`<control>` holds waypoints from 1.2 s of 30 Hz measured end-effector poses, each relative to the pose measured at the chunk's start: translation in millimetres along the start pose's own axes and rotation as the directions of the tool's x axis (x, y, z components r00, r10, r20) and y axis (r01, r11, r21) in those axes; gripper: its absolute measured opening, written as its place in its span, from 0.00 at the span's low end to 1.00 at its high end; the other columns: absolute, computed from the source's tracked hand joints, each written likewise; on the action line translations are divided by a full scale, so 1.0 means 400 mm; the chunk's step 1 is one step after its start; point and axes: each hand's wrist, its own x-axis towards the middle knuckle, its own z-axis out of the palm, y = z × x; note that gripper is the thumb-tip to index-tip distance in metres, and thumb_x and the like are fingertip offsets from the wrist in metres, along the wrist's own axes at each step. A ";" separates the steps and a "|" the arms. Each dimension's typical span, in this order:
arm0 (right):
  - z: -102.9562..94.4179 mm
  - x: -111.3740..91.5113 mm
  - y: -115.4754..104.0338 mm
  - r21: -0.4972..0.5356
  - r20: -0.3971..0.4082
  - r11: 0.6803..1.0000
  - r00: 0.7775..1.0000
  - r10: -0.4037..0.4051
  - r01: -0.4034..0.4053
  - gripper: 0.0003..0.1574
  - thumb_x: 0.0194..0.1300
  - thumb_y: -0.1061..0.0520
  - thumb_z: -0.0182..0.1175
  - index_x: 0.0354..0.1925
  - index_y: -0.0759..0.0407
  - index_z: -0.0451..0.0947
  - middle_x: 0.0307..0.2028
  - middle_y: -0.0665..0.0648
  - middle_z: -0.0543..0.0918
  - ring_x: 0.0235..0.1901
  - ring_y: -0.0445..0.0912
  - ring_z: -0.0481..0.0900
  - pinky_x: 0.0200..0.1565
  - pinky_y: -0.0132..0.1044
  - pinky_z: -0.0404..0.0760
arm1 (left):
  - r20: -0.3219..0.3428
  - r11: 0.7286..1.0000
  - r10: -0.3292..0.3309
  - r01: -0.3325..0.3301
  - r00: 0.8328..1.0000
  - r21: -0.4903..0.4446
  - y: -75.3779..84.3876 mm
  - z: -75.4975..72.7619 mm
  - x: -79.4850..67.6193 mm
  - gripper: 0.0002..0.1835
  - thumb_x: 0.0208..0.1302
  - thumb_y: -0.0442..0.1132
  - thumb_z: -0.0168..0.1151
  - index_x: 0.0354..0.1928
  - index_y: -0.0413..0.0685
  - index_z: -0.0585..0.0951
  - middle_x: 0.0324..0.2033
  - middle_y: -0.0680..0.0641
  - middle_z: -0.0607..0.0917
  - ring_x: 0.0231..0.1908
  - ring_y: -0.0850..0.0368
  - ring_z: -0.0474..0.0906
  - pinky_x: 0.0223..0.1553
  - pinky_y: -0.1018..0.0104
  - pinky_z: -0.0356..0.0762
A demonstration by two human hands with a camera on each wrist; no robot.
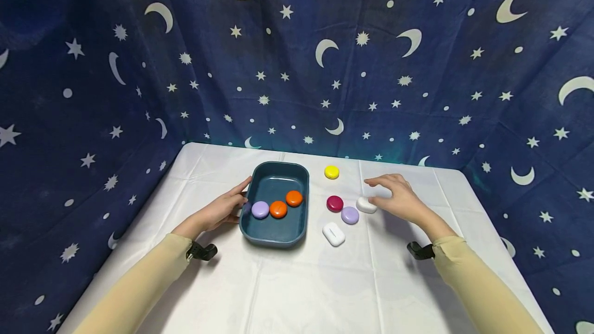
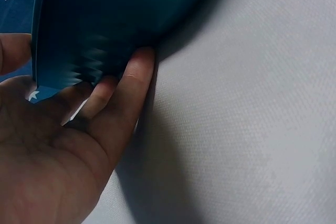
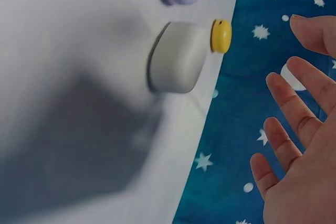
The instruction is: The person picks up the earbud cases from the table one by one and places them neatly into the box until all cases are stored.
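Observation:
My left hand [image 1: 223,207] grips the left wall of a dark teal rectangular tray [image 1: 274,236]. In the left wrist view the thumb lies over the tray's rim and the fingers [image 2: 139,66] press its outer wall. Inside the tray sit a purple round piece [image 1: 260,210] and two orange ones [image 1: 278,209]. My right hand [image 1: 400,197] hovers with spread fingers beside a white rounded case [image 1: 366,205], holding nothing. The right wrist view shows the case [image 3: 178,59] on the cloth, apart from the fingers.
Right of the tray lie a yellow round piece [image 1: 331,172], a crimson one [image 1: 334,203], another purple one [image 1: 350,215] and a second white case [image 1: 333,234]. A white cloth [image 1: 315,293] covers the table. A blue curtain [image 1: 297,66] with moons and stars surrounds it.

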 end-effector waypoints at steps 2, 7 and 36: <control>-0.001 -0.005 0.011 -0.001 -0.001 1.000 1.000 0.007 -0.007 0.32 0.62 0.50 0.70 0.64 0.51 0.80 0.55 0.55 0.82 0.66 0.59 0.61 0.64 0.63 0.54 | 0.001 1.000 0.000 0.000 1.000 0.000 0.001 0.001 -0.001 0.39 0.76 0.40 0.45 0.82 0.73 0.47 0.78 0.34 0.47 0.63 0.39 0.67 0.54 0.46 0.79; -0.001 -0.016 0.030 0.004 -0.001 1.000 1.000 0.014 -0.014 0.31 0.64 0.49 0.69 0.64 0.51 0.80 0.56 0.57 0.82 0.65 0.60 0.63 0.63 0.64 0.55 | 0.001 1.000 0.000 0.000 1.000 0.009 0.003 0.001 0.000 0.39 0.75 0.40 0.45 0.82 0.73 0.47 0.78 0.34 0.47 0.63 0.39 0.68 0.55 0.45 0.78; 0.080 -0.023 0.102 0.012 0.072 0.995 0.993 0.094 -0.095 0.40 0.55 0.48 0.77 0.65 0.56 0.79 0.56 0.60 0.82 0.58 0.61 0.69 0.58 0.59 0.63 | 0.000 1.000 -0.001 0.001 1.000 0.001 -0.004 0.001 0.003 0.38 0.75 0.40 0.45 0.82 0.72 0.48 0.78 0.35 0.49 0.62 0.39 0.68 0.54 0.45 0.79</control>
